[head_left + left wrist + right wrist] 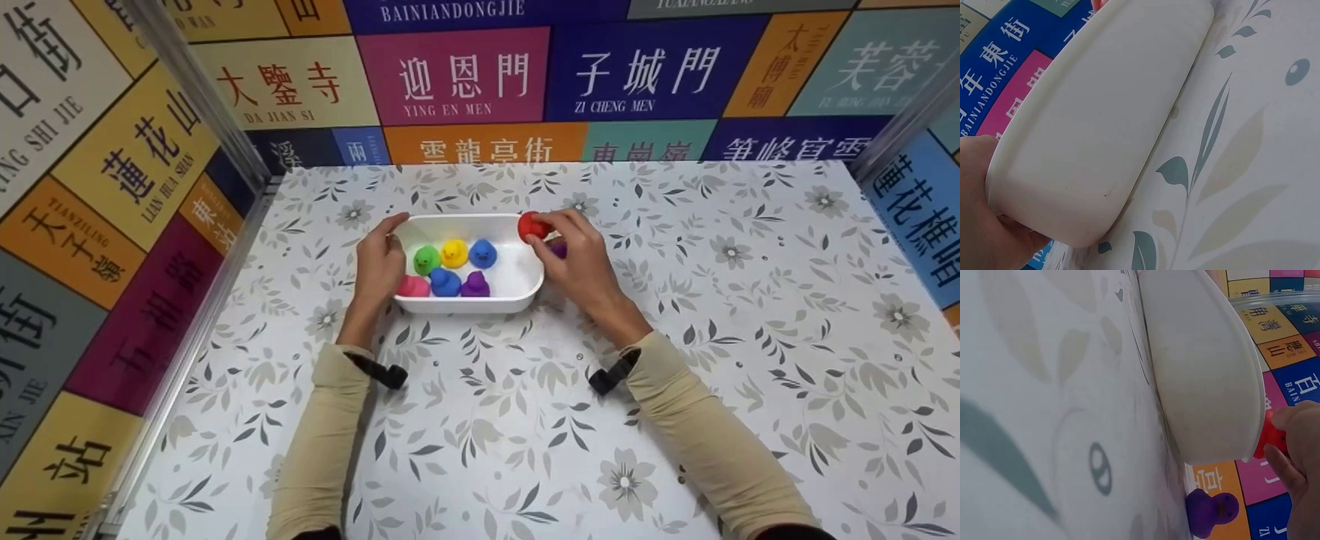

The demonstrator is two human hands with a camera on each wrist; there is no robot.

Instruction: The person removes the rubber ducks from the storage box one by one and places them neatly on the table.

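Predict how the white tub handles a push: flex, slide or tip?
The white tub is probably stiff: its walls keep an even curve under the left hand. It looks low and long, so tipping seems unlikely. The small ducks inside have bare floor beside them and may shift.

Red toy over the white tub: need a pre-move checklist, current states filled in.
1. Red toy held by the right grip: ok, pinched between fingers and thumb.
2. White tub steadied: ok, left grip holds its left end.
3. Bare floor inside for another toy: ok, toward the right end.
4. Red toy clear of the rim: cannot tell; it overlaps the far right corner in the head view.
5. Every duck inside: not ok, one purple duck is outside, by the right end.
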